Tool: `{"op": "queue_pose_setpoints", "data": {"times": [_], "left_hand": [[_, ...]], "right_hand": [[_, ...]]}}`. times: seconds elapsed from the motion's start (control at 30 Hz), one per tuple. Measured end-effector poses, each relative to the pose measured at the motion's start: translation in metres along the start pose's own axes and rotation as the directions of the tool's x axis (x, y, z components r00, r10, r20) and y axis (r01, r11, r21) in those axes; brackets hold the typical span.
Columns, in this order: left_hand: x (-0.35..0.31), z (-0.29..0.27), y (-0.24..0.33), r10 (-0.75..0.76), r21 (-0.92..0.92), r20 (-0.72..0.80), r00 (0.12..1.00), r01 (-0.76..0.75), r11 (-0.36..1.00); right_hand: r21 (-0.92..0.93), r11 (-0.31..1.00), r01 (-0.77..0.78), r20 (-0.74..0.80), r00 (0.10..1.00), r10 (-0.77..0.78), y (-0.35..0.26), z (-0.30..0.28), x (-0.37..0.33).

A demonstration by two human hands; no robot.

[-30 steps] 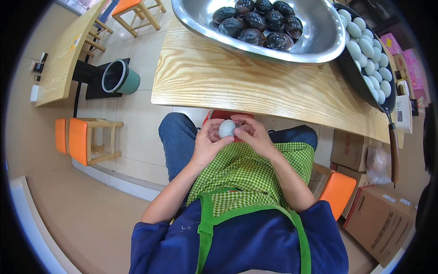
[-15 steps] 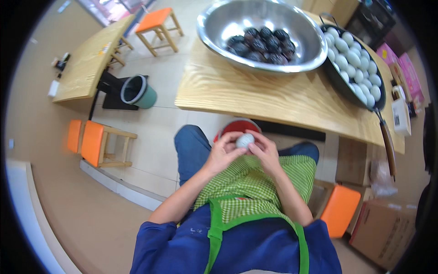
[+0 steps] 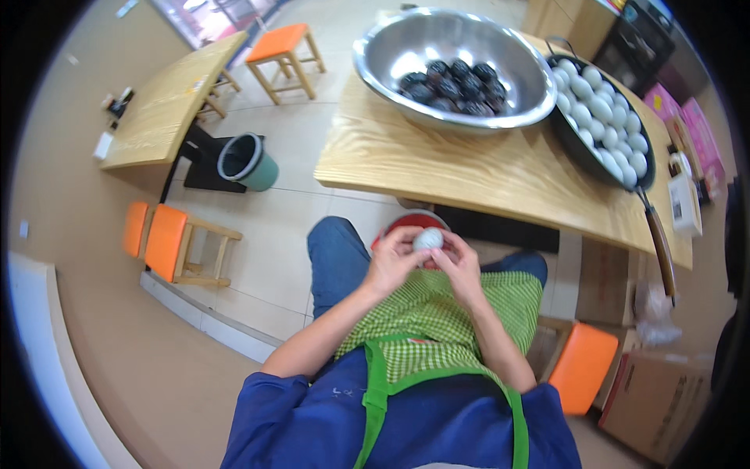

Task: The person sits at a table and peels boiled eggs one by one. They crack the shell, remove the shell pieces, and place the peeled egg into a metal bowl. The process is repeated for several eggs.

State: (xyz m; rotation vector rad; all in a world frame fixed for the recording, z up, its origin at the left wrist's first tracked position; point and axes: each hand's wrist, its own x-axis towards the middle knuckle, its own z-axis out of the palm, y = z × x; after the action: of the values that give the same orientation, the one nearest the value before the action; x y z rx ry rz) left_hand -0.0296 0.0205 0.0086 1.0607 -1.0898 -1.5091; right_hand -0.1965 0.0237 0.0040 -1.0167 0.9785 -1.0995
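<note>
A pale bluish-white egg [image 3: 428, 238] with faint lines on its shell is held up between both hands above my lap. My left hand [image 3: 391, 259] closes on its left side with the fingertips. My right hand [image 3: 461, 267] has its thumb and fingers around the right side of the same egg. Just beyond and below them sits a red round container [image 3: 383, 232], partly hidden by my hands. On the table, a large steel bowl [image 3: 383, 43] holds several dark, shiny, peeled-looking eggs [image 3: 461, 87]. A black pan [image 3: 647, 168] full of pale eggs [image 3: 600, 109] stands to its right.
The wooden table [image 3: 406, 168] has its near edge just beyond my knees, and the pan's handle [image 3: 661, 254] juts over its right side. A green bin [image 3: 254, 168] and orange stools [image 3: 168, 242] stand at left. Cardboard boxes [image 3: 656, 402] are at right.
Both hands still hold the egg, with the fingers slightly shifted around it. The whole view has moved a little, so the surroundings sit slightly farther right.
</note>
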Motion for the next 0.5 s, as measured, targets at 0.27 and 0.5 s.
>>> {"op": "queue_pose_setpoints", "data": {"times": [0.27, 0.5], "left_hand": [[-0.002, 0.002, 0.003, 0.185, 0.267, -0.014, 0.983, -0.175, 0.948], [-0.005, 0.004, 0.015, 0.011, 0.125, -0.044, 0.999, -0.005, 0.992]], "right_hand": [[0.085, 0.996, -0.019, 0.036, 0.999, 0.016, -0.006, 0.001, -0.001], [0.1, 0.995, -0.019, 0.067, 0.998, 0.012, -0.007, 0.001, 0.001]]}}
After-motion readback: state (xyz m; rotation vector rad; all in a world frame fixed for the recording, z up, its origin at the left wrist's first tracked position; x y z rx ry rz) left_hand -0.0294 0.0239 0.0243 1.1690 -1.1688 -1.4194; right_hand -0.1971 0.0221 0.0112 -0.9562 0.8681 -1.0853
